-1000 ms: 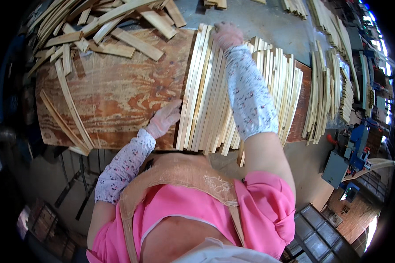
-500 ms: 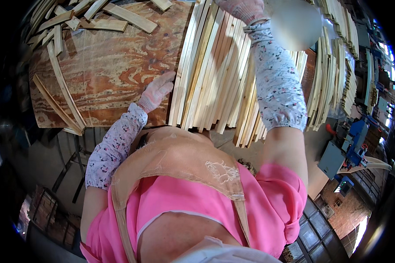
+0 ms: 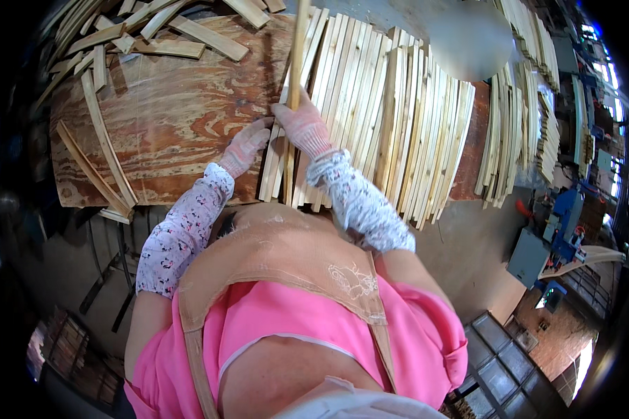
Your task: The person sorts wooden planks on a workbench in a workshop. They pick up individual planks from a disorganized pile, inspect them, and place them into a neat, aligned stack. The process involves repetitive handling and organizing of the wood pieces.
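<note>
My right hand, in a pinkish knit glove, grips a long wooden strip near its middle. That strip is raised over the left end of a row of pale wooden strips laid side by side. My left hand, gloved as well, rests at the row's left edge with fingers stretched out and holding nothing. Its fingertips are close to the leftmost strip; whether they touch it I cannot tell. Under the row lies a worn reddish-brown plywood board.
Loose wood pieces heap at the far left of the board, with two bowed strips nearer. More stacked strips stand on the right. Beyond them are a blue-and-grey machine and a blurred round patch at the back.
My right hand has come from the far end of the row back toward my left hand and now holds a raised strip. The row's right side has come into view. My left hand has barely moved.
</note>
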The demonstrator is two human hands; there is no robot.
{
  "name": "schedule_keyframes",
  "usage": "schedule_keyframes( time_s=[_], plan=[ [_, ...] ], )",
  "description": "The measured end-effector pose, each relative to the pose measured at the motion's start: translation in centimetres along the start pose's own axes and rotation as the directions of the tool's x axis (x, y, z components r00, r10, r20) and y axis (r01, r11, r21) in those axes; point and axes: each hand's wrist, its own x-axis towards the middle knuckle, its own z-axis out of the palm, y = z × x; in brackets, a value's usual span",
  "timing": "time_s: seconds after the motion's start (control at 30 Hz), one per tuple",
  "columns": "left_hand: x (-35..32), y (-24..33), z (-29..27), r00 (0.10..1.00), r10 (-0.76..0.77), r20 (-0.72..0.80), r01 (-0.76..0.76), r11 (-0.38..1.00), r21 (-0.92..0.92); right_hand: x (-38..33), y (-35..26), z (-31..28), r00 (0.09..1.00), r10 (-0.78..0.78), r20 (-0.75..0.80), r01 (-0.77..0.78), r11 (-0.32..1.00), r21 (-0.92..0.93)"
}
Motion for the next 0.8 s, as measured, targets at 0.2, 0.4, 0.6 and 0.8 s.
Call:
schedule_keyframes(
  time_s=[0.2,0.4,0.6,0.8],
  plan=[
    [0.0,-0.3,1.6,0.997,0.070,0.029,-0.073,0.992,0.104,-2.0,3.1,-6.9,0.949,-0.310,-0.052,0.251,0.646,0.721],
    [0.9,1.0,2.1,0.990,0.098,0.105,-0.127,0.939,0.321,-2.1,7.9,-12.9,0.975,-0.179,-0.129,0.220,0.760,0.612],
    [1.3,0.9,0.6,0.796,0.426,0.430,-0.581,0.339,0.740,-2.7,9.1,-10.3,0.690,-0.477,-0.545,-0.078,0.699,-0.711],
    [-3.7,6.5,-6.0,0.936,0.346,0.073,-0.246,0.491,0.835,-1.7,13.7,-8.9,0.670,-0.313,-0.673,-0.294,0.721,-0.628]
  ],
)
